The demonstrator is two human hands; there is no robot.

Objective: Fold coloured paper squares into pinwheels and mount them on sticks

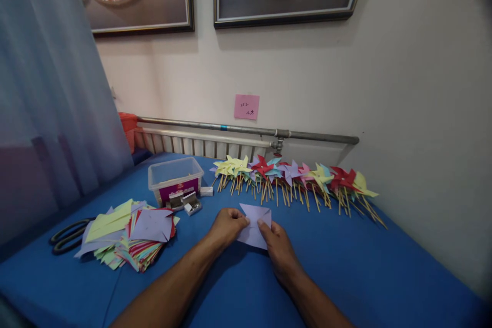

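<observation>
A pale lilac paper square (255,223) with cut flaps lies on the blue tablecloth (346,266) in front of me. My left hand (227,226) pinches its left side with curled fingers. From the right, the fingers of my right hand (277,246) press on the middle of the sheet. Both forearms reach in from the bottom edge.
A stack of coloured cut paper squares (130,238) lies to the left, with black scissors (67,237) beyond it. A clear plastic box (176,179) and small pin boxes (190,203) stand behind. Finished pinwheels on sticks (295,182) line the wall by a radiator.
</observation>
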